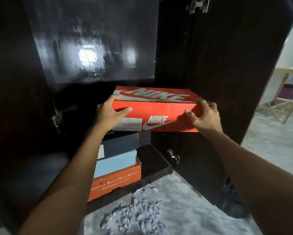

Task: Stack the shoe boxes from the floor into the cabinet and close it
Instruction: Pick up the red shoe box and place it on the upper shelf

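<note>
Dark cabinet (pixel 94 48) interior fills the view, its doors open. Both hands hold the red Nike box (pixel 156 112) at centre: left hand (pixel 111 114) at 9 o'clock, right hand (pixel 204 116) at 3, fingers curled over its edges. Three stacked boxes (pixel 118 165) sit below at 6.

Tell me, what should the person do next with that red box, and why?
Probably lower the red box straight down onto the dark box topping the stack inside the cabinet. Both the left hand and the right hand hold it by its ends, above that stack, with a gap still showing beneath it.
</note>
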